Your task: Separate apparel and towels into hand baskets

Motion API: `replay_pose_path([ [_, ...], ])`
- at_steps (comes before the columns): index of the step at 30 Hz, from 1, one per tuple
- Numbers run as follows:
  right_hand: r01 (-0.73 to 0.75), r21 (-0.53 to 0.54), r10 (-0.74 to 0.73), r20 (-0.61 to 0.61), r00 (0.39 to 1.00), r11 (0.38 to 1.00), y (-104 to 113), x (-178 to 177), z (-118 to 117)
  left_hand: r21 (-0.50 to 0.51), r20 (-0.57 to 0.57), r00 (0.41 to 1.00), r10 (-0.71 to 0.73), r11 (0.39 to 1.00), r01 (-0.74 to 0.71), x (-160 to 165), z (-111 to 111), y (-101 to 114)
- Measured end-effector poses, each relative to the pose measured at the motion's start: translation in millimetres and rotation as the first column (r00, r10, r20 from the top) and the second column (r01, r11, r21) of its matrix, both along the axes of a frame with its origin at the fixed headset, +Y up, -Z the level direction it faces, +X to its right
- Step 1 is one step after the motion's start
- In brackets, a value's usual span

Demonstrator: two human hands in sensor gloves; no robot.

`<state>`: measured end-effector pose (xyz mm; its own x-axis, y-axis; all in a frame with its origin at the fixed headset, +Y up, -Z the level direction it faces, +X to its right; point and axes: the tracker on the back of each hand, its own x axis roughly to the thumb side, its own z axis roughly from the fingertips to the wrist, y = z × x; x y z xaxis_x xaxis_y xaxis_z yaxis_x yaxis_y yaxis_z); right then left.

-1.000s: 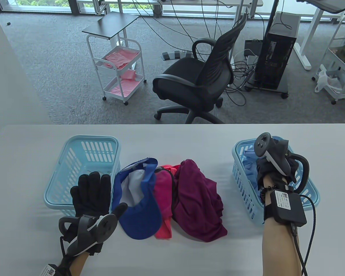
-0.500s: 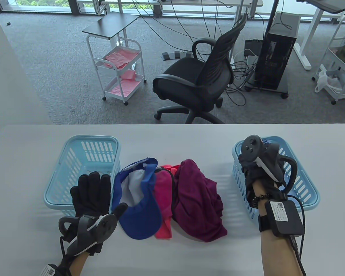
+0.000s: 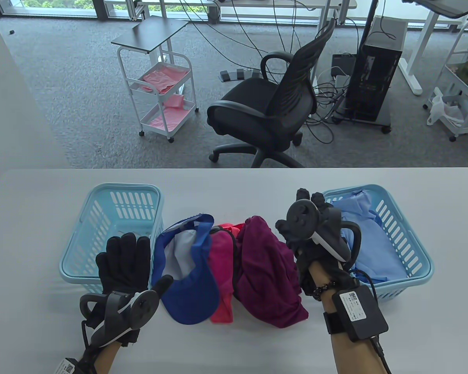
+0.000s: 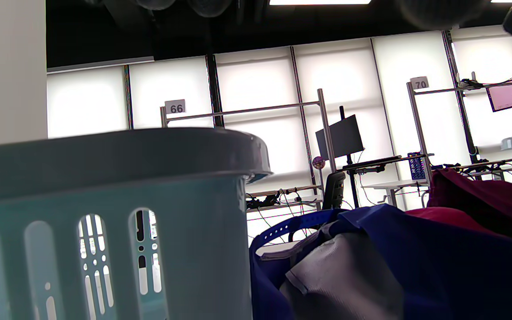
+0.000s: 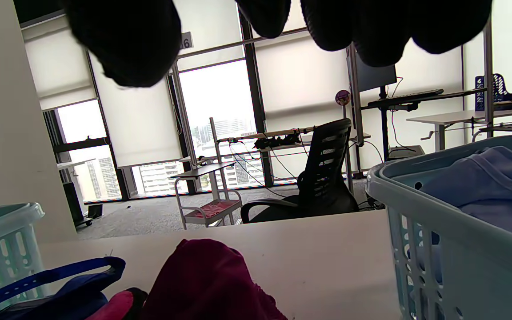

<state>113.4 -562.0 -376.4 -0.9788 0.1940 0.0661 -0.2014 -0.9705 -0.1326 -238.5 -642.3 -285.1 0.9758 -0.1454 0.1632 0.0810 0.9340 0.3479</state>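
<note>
Right hand (image 3: pixel 316 230) nearest crumpled maroon cloth garment (image 3: pixel 271 269), just left of its open, empty fingers (image 3: pixel 316 198); left hand (image 3: pixel 123 259) flat, open.

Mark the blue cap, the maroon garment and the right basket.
blue cap (image 3: pixel 191 300), table view, on its brim.
maroon garment (image 3: pixel 269 272), table view, middle of the cloth.
right basket (image 3: pixel 407 237), table view, on its slotted right wall.
</note>
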Motion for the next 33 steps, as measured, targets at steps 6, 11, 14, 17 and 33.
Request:
replay_pose_path([
  [6,0.027,-0.07,-0.034,-0.088,0.996,0.997,-29.3,-22.2,1.7,0.0,0.001,1.0,0.0,1.0,0.0,0.0,0.1,0.0],
  [11,0.049,-0.141,-0.067,-0.126,0.99,0.989,-61.8,-30.8,-1.0,-0.002,0.001,1.0,0.001,1.0,-0.001,0.2,-0.2,-0.6],
  [14,0.062,-0.186,-0.089,-0.137,0.987,0.981,-82.5,-33.2,-3.1,-0.002,0.001,1.0,0.0,1.0,0.0,0.4,0.0,-0.5],
  [17,0.063,-0.224,-0.098,-0.148,0.984,0.972,-100.7,-35.2,-5.0,-0.001,0.003,1.0,-0.003,1.0,0.003,0.7,0.2,-0.5],
  [33,-0.129,-0.417,0.027,-0.242,0.97,0.9,-195.0,-39.8,-17.7,-0.011,-0.002,1.0,-0.01,1.0,0.01,2.3,0.5,-1.2],
])
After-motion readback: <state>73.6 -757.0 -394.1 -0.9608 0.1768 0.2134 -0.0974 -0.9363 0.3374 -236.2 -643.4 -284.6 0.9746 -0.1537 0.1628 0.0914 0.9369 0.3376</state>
